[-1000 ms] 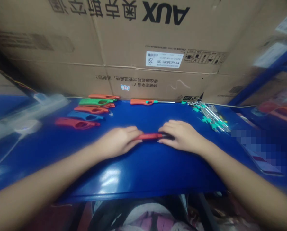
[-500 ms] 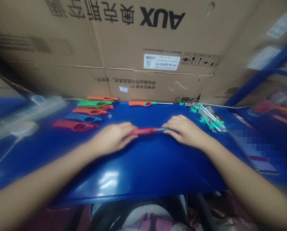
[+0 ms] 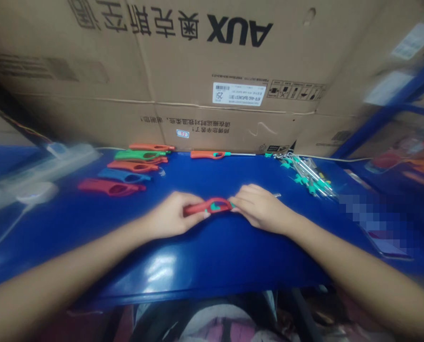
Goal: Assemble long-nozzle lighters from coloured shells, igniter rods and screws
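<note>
Over the middle of the blue table, my left hand (image 3: pixel 172 214) is closed round the rear of a red lighter handle (image 3: pixel 197 208), thumb along its near side. A green trigger (image 3: pixel 215 206) shows inside the handle's finger loop. My right hand (image 3: pixel 259 206) is closed at the handle's front end, where a bit of green collar (image 3: pixel 232 205) peeks out by the fingertips. Its fingers hide most of the lighter's metal tube (image 3: pixel 277 195); only a short tip shows beyond them.
Several lighter handles (image 3: pixel 126 189) in red, blue, orange and green lie at the left. An orange lighter (image 3: pixel 206 155) with its tube lies by the cardboard box (image 3: pixel 183 71). Metal tubes with green parts (image 3: pixel 309 175) are heaped at the right. A power strip (image 3: pixel 55 164) stands far left.
The green-fitted tube has slid into the red handle, so the trigger now shows in its loop. My right hand has moved left, up to the handle, and both hands sit slightly lower.
</note>
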The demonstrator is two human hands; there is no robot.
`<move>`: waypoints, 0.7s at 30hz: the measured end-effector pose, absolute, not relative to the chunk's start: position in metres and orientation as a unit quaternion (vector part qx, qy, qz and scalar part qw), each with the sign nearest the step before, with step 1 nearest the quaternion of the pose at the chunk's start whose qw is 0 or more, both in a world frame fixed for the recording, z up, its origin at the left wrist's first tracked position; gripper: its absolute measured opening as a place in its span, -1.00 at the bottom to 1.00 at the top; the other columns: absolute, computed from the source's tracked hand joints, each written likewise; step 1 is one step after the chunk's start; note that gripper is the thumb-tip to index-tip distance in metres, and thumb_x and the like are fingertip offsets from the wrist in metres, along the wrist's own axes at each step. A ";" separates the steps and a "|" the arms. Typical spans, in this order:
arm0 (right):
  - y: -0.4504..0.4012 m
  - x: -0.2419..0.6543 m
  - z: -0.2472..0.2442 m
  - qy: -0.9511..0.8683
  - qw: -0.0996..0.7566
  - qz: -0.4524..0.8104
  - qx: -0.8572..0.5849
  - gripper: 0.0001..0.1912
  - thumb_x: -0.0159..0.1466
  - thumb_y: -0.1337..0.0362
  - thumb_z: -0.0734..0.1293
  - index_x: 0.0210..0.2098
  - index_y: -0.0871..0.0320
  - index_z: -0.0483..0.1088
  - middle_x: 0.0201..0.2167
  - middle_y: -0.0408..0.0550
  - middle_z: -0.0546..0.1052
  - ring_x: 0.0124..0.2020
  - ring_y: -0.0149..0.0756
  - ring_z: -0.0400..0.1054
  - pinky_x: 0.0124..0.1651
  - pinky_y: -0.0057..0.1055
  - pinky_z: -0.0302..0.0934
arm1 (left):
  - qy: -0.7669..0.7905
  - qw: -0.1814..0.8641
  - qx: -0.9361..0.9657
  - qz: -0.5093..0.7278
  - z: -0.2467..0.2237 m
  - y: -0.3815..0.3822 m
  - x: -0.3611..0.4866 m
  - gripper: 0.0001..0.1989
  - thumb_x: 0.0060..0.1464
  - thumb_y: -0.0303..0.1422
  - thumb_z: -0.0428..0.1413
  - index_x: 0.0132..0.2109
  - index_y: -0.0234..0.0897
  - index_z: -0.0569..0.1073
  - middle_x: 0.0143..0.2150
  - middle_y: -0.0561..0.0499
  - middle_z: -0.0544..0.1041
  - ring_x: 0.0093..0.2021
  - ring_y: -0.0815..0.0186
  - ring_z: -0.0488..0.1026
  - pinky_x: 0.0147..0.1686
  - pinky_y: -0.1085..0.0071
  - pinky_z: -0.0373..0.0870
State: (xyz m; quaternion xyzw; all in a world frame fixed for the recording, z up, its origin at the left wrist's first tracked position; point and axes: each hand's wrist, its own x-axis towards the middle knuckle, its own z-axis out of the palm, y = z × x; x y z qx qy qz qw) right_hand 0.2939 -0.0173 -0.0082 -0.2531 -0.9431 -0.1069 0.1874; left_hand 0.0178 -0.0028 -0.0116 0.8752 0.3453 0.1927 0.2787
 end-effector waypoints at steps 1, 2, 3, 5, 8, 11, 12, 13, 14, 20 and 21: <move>-0.018 0.293 -0.009 -0.944 0.189 -0.108 -0.247 -0.72 0.47 0.32 0.17 -0.10 0.33 0.47 -0.32 0.11 0.56 -0.28 -0.19 0.28 -0.20 -0.27 0.16 | 0.347 0.292 0.871 0.187 -0.012 -0.003 0.018 -0.67 0.28 -0.15 0.09 -0.22 -0.33 0.57 -0.46 0.06 0.49 -0.50 0.39 0.29 -0.47 0.46 0.21; -0.018 0.293 -0.010 -0.945 0.188 -0.108 -0.244 -0.72 0.47 0.33 0.17 -0.11 0.33 0.47 -0.33 0.11 0.55 -0.29 -0.19 0.27 -0.21 -0.27 0.17 | 0.345 0.299 0.870 0.185 -0.013 -0.003 0.018 -0.67 0.27 -0.15 0.09 -0.22 -0.34 0.57 -0.46 0.06 0.49 -0.50 0.39 0.29 -0.48 0.46 0.20; -0.019 0.292 -0.011 -0.946 0.186 -0.107 -0.242 -0.73 0.47 0.33 0.16 -0.11 0.33 0.47 -0.34 0.10 0.55 -0.30 -0.19 0.26 -0.21 -0.27 0.17 | 0.340 0.298 0.872 0.187 -0.013 -0.003 0.017 -0.68 0.27 -0.16 0.09 -0.22 -0.33 0.57 -0.44 0.06 0.50 -0.49 0.39 0.30 -0.46 0.46 0.21; -0.020 0.292 -0.012 -0.947 0.181 -0.103 -0.243 -0.72 0.47 0.34 0.15 -0.12 0.33 0.46 -0.36 0.10 0.53 -0.31 -0.20 0.25 -0.21 -0.26 0.17 | 0.323 0.279 0.883 0.195 -0.013 -0.005 0.017 -0.73 0.27 -0.21 0.09 -0.21 -0.33 0.56 -0.40 0.04 0.52 -0.45 0.37 0.34 -0.39 0.44 0.25; -0.021 0.292 -0.014 -0.949 0.174 -0.095 -0.247 -0.72 0.47 0.35 0.13 -0.11 0.32 0.45 -0.36 0.10 0.51 -0.31 -0.20 0.25 -0.21 -0.26 0.18 | 0.299 0.237 0.902 0.202 -0.010 -0.010 0.017 -0.76 0.30 -0.26 0.06 -0.20 -0.34 0.52 -0.37 0.00 0.52 -0.40 0.34 0.38 -0.33 0.41 0.29; -0.023 0.292 -0.015 -0.950 0.174 -0.090 -0.244 -0.72 0.46 0.36 0.12 -0.09 0.32 0.44 -0.35 0.11 0.50 -0.31 -0.19 0.25 -0.20 -0.25 0.19 | 0.277 0.205 0.918 0.195 -0.008 -0.013 0.017 -0.76 0.33 -0.27 0.02 -0.16 -0.33 0.50 -0.33 -0.04 0.52 -0.34 0.29 0.42 -0.30 0.39 0.32; -0.024 0.292 -0.015 -0.950 0.176 -0.090 -0.243 -0.73 0.46 0.36 0.13 -0.09 0.33 0.44 -0.35 0.12 0.51 -0.30 -0.19 0.25 -0.20 -0.25 0.20 | 0.271 0.196 0.923 0.191 -0.008 -0.014 0.016 -0.75 0.34 -0.27 0.00 -0.14 -0.33 0.50 -0.32 -0.04 0.51 -0.33 0.28 0.43 -0.29 0.39 0.33; -0.024 0.291 -0.015 -0.950 0.178 -0.091 -0.242 -0.73 0.46 0.36 0.13 -0.10 0.33 0.44 -0.35 0.12 0.51 -0.31 -0.19 0.26 -0.20 -0.25 0.20 | 0.268 0.188 0.926 0.187 -0.008 -0.014 0.016 -0.75 0.35 -0.27 -0.01 -0.12 -0.33 0.50 -0.32 -0.05 0.51 -0.33 0.28 0.43 -0.29 0.38 0.34; -0.024 0.291 -0.016 -0.950 0.177 -0.091 -0.242 -0.73 0.46 0.36 0.14 -0.10 0.34 0.44 -0.35 0.13 0.51 -0.31 -0.19 0.26 -0.20 -0.24 0.20 | 0.266 0.180 0.929 0.183 -0.008 -0.013 0.016 -0.75 0.35 -0.27 -0.01 -0.11 -0.33 0.50 -0.32 -0.05 0.50 -0.32 0.27 0.44 -0.28 0.38 0.35; -0.020 0.291 -0.013 -0.950 0.161 -0.061 -0.261 -0.73 0.47 0.31 0.15 -0.10 0.30 0.45 -0.32 0.12 0.54 -0.29 -0.18 0.31 -0.18 -0.23 0.21 | 0.260 0.123 0.944 0.164 -0.013 -0.007 0.015 -0.75 0.38 -0.28 -0.05 -0.05 -0.28 0.47 -0.27 -0.04 0.51 -0.31 0.29 0.46 -0.31 0.41 0.36; -0.019 0.292 -0.012 -0.950 0.158 -0.044 -0.265 -0.74 0.46 0.30 0.17 -0.08 0.28 0.45 -0.31 0.11 0.54 -0.28 -0.19 0.32 -0.16 -0.24 0.22 | 0.264 0.112 0.945 0.159 -0.012 -0.006 0.016 -0.75 0.38 -0.27 -0.06 -0.02 -0.27 0.47 -0.24 -0.04 0.52 -0.31 0.29 0.47 -0.32 0.41 0.35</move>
